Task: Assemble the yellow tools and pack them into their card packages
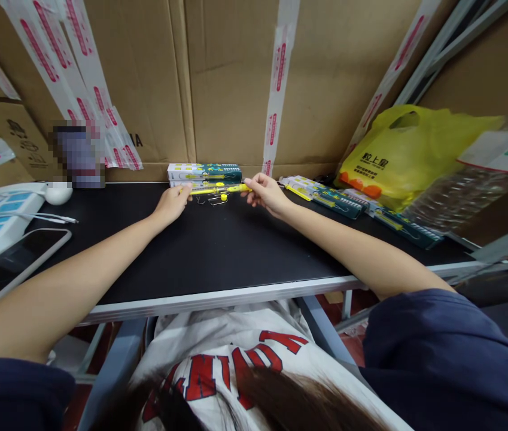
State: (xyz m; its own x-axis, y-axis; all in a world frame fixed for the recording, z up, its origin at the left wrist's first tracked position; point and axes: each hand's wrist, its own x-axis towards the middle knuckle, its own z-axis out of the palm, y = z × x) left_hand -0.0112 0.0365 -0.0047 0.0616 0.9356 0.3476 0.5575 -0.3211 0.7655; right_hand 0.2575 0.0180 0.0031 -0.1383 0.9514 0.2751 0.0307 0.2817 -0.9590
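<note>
Both my arms reach out across a black table (200,251). Between my hands I hold a thin yellow pen-like tool (220,190) level, just above the table's far side. My left hand (172,203) is closed on its left end and my right hand (266,193) pinches its right end. Small wire clips (211,200) lie on the table right beneath it. Directly behind it lies a white and teal retail box (204,173) against the cardboard wall.
More white and teal packages (347,203) lie in a row at the right, beside a yellow plastic bag (410,149) and a clear plastic bottle (469,185). At left are a white power strip (2,209), a cable and a tablet (6,263). Taped cardboard boxes (236,78) form the back wall.
</note>
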